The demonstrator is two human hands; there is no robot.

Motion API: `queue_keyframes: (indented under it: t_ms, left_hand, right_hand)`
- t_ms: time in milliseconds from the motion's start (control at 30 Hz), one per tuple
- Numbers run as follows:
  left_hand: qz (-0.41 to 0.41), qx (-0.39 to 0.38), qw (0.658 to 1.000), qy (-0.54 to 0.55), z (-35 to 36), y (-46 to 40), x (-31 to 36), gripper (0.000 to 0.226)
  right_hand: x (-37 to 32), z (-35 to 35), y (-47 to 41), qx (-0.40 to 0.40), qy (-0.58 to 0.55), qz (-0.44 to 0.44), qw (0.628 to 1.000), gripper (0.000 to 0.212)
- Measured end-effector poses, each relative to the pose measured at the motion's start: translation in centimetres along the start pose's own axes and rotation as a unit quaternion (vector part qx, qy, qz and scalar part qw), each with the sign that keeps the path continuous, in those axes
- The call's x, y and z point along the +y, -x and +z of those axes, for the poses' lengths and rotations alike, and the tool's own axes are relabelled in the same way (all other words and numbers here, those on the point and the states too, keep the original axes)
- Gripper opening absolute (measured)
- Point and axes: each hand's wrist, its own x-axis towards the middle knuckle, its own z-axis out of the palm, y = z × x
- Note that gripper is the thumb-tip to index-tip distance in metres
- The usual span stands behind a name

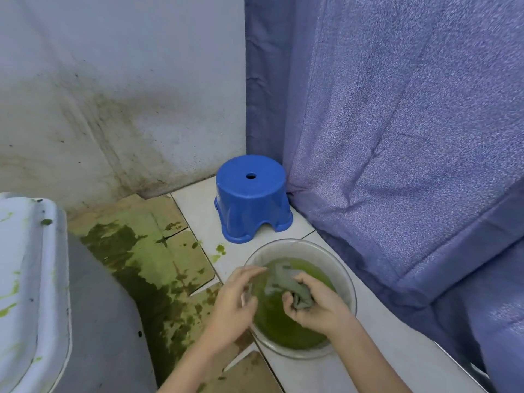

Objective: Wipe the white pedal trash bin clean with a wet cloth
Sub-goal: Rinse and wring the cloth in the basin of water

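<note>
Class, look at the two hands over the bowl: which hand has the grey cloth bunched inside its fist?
The right hand: its fingers curl round the bunched grey cloth. The left hand only pinches a trailing edge.

We have a single view, from a wide-angle camera worn on the head, looking forward and steeply down at the floor (pixel 286 231). It sits close above the hands: the left hand (pixel 235 302) and right hand (pixel 317 303) fill the lower middle of the frame over a clear bowl (pixel 347 282), with both forearms entering from the bottom edge. The white bin (pixel 31 279) is cut off at the left edge. Ahead, the view reaches a blue stool (pixel 251 197) in the corner, the stained wall (pixel 113 95) at upper left and a blue curtain (pixel 397 123) at right. Straight edges bow near the borders.
</note>
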Motion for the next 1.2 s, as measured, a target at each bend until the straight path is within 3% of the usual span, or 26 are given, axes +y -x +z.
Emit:
queue_keyframes:
  t_ms: [133,200,267,300,333,400,467,533,700,767,900,1000,1067,1100,1133,1167,1200]
  left_hand:
    - [0.031,0.005,0.994,-0.100,3.4,0.8,-3.1,0.091]
    - [0.018,0.018,0.995,-0.101,4.1,0.1,-3.8,0.090]
    - [0.020,0.010,0.988,-0.155,3.9,-1.2,-4.4,0.073]
    - [0.017,-0.003,0.973,-0.230,3.7,-1.8,-4.7,0.061]
    - [-0.006,-0.017,0.953,-0.302,3.6,-2.4,-5.2,0.049]
    - [-0.105,-0.037,0.921,-0.374,3.8,-2.8,-6.2,0.050]
    - [-0.213,-0.031,0.935,-0.281,4.3,-2.1,-6.6,0.068]
    - [-0.246,-0.021,0.961,-0.128,4.8,-1.2,-6.7,0.082]
    - [-0.256,-0.011,0.953,-0.160,6.2,0.7,-6.2,0.092]
    - [-0.264,-0.014,0.950,-0.167,6.3,2.0,-5.9,0.094]
    - [-0.259,-0.031,0.949,-0.177,6.5,4.2,-5.9,0.097]
    - [-0.297,-0.070,0.908,-0.288,6.6,3.9,-5.3,0.104]
    - [-0.238,-0.065,0.868,-0.431,6.2,2.6,-4.7,0.096]
    - [-0.187,-0.066,0.865,-0.461,6.0,1.7,-4.5,0.085]
    - [-0.153,-0.088,0.880,-0.441,5.7,0.7,-4.2,0.072]
    - [-0.157,-0.105,0.918,-0.348,5.6,-0.3,-4.1,0.059]
    - [-0.215,-0.111,0.949,-0.202,5.7,-1.2,-3.7,0.052]
  right_hand:
    - [1.5,0.3,-1.1,-0.056,0.017,0.047,0.997,0.043]
    - [1.8,-0.3,-1.7,-0.071,0.053,0.054,0.995,0.046]
    - [1.5,-1.3,-2.5,-0.009,0.166,0.013,0.986,0.037]
    - [1.2,-1.8,-3.1,0.055,0.271,-0.044,0.960,0.034]
    - [0.9,-2.4,-3.8,0.125,0.394,-0.105,0.905,0.034]
    - [0.9,-3.6,-5.5,0.194,0.612,-0.156,0.751,0.039]
    - [1.8,-4.4,-7.5,0.199,0.726,-0.122,0.647,0.044]
    - [3.2,-5.0,-9.1,0.192,0.783,-0.097,0.583,0.050]
    - [6.5,-5.8,-10.3,0.193,0.851,-0.123,0.472,0.060]
    - [7.0,-6.5,-10.1,0.189,0.853,-0.132,0.469,0.062]
    - [7.5,-8.0,-9.1,0.112,0.779,-0.057,0.614,0.069]
    - [7.8,-7.8,-8.1,0.092,0.734,-0.101,0.665,0.038]
    - [7.4,-7.1,-7.1,0.091,0.722,-0.149,0.670,0.035]
    - [7.2,-6.8,-6.6,0.080,0.716,-0.178,0.670,0.036]
    - [7.1,-6.7,-6.2,0.063,0.716,-0.213,0.662,0.033]
    - [7.0,-6.7,-5.9,0.045,0.733,-0.248,0.631,0.027]
    - [7.0,-6.8,-5.6,0.030,0.767,-0.278,0.577,0.023]
